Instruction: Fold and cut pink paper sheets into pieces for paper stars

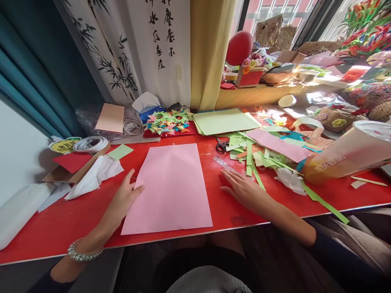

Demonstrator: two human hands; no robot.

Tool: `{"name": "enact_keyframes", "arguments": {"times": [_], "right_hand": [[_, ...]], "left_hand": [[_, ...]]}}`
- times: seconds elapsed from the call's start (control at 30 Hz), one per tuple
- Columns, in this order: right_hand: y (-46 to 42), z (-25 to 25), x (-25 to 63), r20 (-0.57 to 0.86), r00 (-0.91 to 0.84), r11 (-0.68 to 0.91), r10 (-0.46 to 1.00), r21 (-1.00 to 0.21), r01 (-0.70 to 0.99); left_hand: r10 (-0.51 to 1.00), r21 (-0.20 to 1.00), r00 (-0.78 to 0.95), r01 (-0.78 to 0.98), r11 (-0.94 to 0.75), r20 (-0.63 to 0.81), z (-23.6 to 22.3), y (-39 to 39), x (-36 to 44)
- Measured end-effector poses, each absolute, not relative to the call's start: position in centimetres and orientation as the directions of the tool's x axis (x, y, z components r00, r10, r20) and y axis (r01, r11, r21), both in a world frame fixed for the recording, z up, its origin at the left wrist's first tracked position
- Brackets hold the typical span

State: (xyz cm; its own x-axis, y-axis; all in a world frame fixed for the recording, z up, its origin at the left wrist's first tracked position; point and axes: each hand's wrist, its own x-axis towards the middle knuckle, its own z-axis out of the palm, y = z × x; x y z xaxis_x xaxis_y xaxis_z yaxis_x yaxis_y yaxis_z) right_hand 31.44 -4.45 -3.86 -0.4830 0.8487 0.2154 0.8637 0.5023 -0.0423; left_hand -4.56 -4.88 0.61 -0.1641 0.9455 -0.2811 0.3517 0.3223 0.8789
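A sheet of pink paper [172, 187] lies flat on the red table [76, 221], close to its front edge. My left hand [124, 199] rests at the sheet's left edge, thumb over the paper and fingers apart. To the right of the sheet, my right hand [244, 191] lies palm down on the table, fingers stretched out. Its fingertips reach the lower part of a clear patterned ruler [226, 163]. Just beyond the ruler sit black-handled scissors [221, 145].
Green paper strips [252, 156] are heaped at right, beside a large plastic cup [345, 156] of drink. Behind stand a stack of pale green paper [226, 121] and folded paper stars [168, 122]. At left are a cardboard tray [76, 173] and crumpled tissue [96, 177].
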Motion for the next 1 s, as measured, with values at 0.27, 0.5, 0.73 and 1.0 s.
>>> {"name": "enact_keyframes", "arguments": {"times": [0.27,0.5,0.73,1.0], "right_hand": [[-12.7,-2.6,25.6,0.358,-0.646,0.715,0.674,-0.094,0.693],[-14.5,-4.4,24.5,0.508,-0.516,0.656,0.690,-0.137,0.742],[-13.2,-2.9,26.2,0.531,-0.467,0.672,0.707,-0.299,0.678],[-10.4,-1.4,26.3,0.599,-0.497,0.693,0.628,-0.139,0.708]], "left_hand": [[0.953,0.633,0.194,0.774,-0.004,-0.232,0.6,-7.6,-7.2],[0.794,0.340,0.608,0.740,-0.580,0.030,-0.2,-7.5,-7.9],[0.835,0.544,0.546,0.722,-0.428,-0.069,0.8,-2.3,-5.9],[0.902,0.489,0.421,0.809,-0.325,-0.096,0.7,5.5,-1.2]]}}
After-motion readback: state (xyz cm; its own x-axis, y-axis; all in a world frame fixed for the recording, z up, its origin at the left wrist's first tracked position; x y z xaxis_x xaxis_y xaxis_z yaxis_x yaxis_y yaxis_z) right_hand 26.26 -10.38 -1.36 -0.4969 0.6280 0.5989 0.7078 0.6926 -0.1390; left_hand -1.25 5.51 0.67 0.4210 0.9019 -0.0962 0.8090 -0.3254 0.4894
